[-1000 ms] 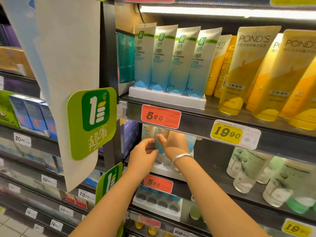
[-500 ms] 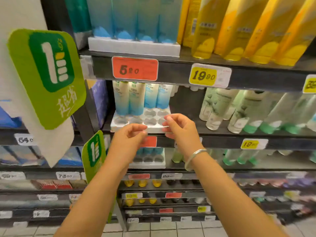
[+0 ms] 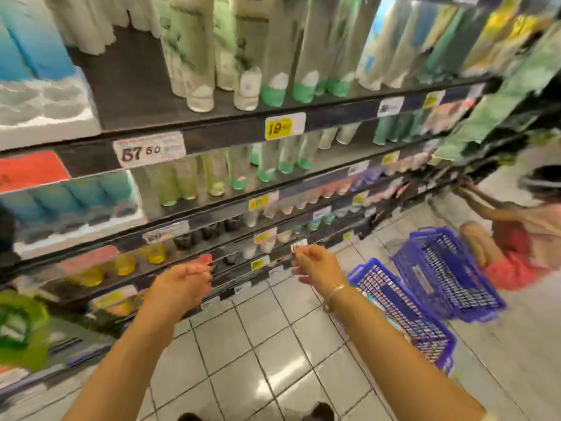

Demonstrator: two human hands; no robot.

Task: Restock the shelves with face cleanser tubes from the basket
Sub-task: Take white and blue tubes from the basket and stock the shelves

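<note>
Both hands, left hand point(image 3: 179, 284) and right hand point(image 3: 315, 267), have left the shelf tray; fingers loosely curled, empty, now beside the basket point(image 3: 403, 317) for more tubes.

A second blue basket point(image 3: 449, 271) sits on the tiled floor point(image 3: 258, 360) beside a crouching person point(image 3: 522, 235).

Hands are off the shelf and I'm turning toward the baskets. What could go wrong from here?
1. Two blue baskets sit close together on the floor, the near basket and the far basket; you may reach into the wrong one.
2. A crouching person is right beside the far basket, so a collision seems possible.
3. The left hand and right hand hold nothing, and the view is blurred, so a grab could miss.
</note>
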